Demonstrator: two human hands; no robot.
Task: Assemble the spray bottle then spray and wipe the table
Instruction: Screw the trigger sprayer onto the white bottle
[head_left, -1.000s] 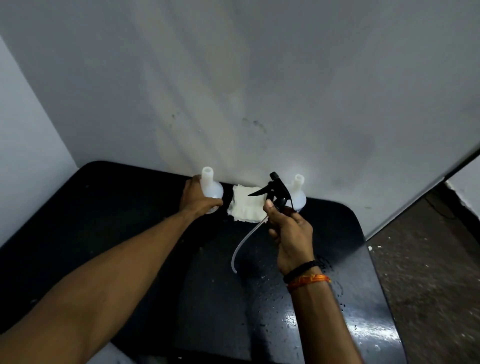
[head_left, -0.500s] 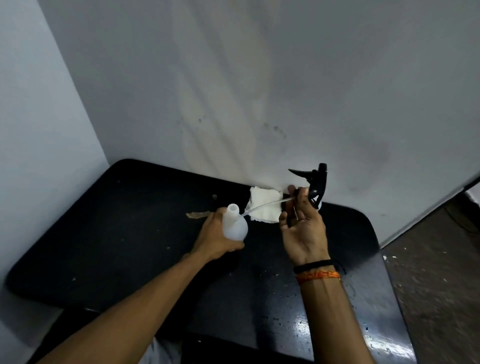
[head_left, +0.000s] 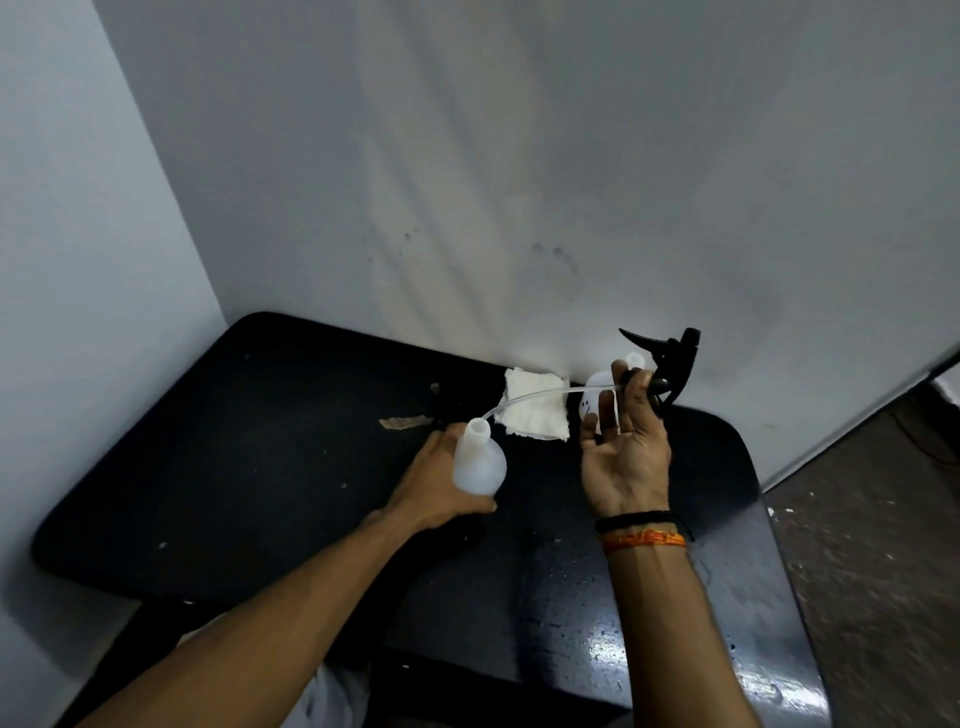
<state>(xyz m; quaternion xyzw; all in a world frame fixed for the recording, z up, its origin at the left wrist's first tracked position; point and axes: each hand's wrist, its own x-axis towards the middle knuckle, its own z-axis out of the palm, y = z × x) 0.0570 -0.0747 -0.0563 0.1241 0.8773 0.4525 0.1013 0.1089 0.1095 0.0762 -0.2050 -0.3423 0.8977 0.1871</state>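
My left hand (head_left: 441, 483) grips a white plastic bottle (head_left: 479, 465) with an open neck, held over the black table (head_left: 260, 467). My right hand (head_left: 623, 447) holds a black trigger sprayer head (head_left: 667, 364) up near the wall. Its clear dip tube (head_left: 545, 396) runs left from the sprayer, and the tube's tip sits just above the bottle's mouth. A folded white cloth (head_left: 535, 413) lies on the table by the wall, behind the tube. A second white bottle (head_left: 597, 387) stands behind my right hand, mostly hidden.
Grey walls close the table at the back and left. A torn brown scrap (head_left: 405, 422) lies on the tabletop left of the cloth. Water drops shine on the table's near right corner (head_left: 727, 649). A rough floor (head_left: 872, 545) lies to the right.
My left hand picked the bottle up from beside the wall and brought it toward me. My right hand raised the sprayer and swung its tube left, to the bottle's mouth.
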